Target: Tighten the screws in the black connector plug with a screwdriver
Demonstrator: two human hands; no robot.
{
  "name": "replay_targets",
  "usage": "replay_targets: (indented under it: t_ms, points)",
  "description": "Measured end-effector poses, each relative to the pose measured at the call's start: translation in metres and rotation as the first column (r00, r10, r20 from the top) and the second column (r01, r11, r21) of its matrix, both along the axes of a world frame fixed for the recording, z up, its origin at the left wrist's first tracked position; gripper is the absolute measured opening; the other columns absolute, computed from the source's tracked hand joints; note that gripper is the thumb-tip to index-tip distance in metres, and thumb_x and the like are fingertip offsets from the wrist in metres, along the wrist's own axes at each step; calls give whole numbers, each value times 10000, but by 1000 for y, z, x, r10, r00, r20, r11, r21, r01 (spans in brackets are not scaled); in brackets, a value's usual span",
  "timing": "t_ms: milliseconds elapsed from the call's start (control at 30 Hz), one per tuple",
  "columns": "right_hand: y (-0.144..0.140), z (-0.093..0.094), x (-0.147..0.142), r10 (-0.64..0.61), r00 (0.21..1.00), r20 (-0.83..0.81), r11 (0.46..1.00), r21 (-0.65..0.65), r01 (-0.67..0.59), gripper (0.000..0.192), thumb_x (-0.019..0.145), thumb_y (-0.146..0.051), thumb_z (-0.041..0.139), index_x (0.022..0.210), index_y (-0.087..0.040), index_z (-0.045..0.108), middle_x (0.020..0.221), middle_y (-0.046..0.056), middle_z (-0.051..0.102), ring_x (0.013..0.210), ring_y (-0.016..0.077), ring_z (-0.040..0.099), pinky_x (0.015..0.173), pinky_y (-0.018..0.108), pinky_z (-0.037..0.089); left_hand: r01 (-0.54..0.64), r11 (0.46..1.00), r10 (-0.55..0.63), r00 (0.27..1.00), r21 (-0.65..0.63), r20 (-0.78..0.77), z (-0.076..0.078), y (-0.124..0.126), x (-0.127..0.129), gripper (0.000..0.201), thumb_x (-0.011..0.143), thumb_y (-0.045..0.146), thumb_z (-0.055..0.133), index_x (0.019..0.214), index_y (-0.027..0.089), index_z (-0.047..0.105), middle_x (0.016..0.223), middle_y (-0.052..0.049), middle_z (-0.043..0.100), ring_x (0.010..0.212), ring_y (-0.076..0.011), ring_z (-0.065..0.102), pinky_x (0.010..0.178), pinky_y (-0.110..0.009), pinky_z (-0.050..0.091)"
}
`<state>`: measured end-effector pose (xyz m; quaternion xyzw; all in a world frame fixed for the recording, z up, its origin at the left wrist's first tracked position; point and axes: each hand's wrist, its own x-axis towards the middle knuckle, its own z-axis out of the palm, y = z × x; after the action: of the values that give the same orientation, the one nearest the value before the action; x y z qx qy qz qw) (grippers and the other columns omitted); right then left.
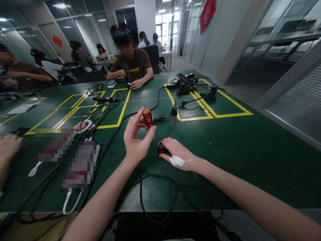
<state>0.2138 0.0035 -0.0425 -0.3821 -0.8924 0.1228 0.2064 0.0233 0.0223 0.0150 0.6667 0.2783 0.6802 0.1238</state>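
Black round plastic plug [160, 147] is pinned to the green table [238, 144] under the right hand [178, 154]; the orange-handled small screwdriver [149, 118], pinched by the left hand [136, 135], should be kept upright above it.

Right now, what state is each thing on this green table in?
left hand: raised, pinching the screwdriver
screwdriver: held off the table, lying level, tip pointing right
right hand: resting on the table, fingers on the small black part
small black part: on the table, under the fingertips
black cable: lying loose in loops
table: green, marked with yellow tape
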Motion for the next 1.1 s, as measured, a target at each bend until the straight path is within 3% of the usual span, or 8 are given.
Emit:
replay_targets:
  t_ms: [233,400,600,733,900,1100]
  points:
    - [0,0,1,4,1000,-10,1000,-4,-5,193,1052,-330,630,1183,-188,629,1123,137,697,1014,300,635,882,460,522,103,993,-102,995,-62,13,1,-5,0,539,1003,300,713,1519,287,557,1107,-70,819,851,-162,797,806,-294,670]
    - [0,-1,0,2,1000,-6,1000,-1,-2,200,1055,-340,629,1179,-183,628,1129,139,695,1025,301,632,893,465,522,31,999,-31,1000,-16,-5,0,-2,2,604,900,243,828,1460,291,609,1086,-43,816,895,-157,780,806,-264,647]
    - [0,0,-1,4,1000,6,1000,7,-4,191,1053,-333,637,1163,-177,626,1120,141,695,1016,303,632,886,460,520,24,1000,-24,1000,19,-3,-2,1,-2,515,913,212,783,1411,302,686,1074,-36,753,881,-126,691,733,-205,592]
    - [-1,1,-1,5,1000,2,1000,3,-5,174,1049,-326,644,1143,-182,622,1099,132,694,997,295,628,872,444,513,41,999,-41,999,-24,7,-5,1,-4,451,953,288,728,1403,286,697,1068,-55,761,826,-139,680,744,-253,607]
    - [-1,2,0,8,1000,-14,1000,0,-8,153,1052,-328,633,1132,-197,624,1090,121,694,984,289,626,862,440,510,93,989,-93,996,-116,6,-5,-2,-3,529,984,288,679,1505,238,605,1043,-69,799,822,-152,734,808,-291,625]
    - [-1,2,-1,1,1000,7,1000,-2,-1,179,1049,-325,648,1134,-169,625,1097,136,684,994,295,622,870,440,501,-34,995,27,997,-91,-71,0,-3,-3,293,914,284,794,1195,206,774,1012,-54,749,863,-158,692,782,-267,569]
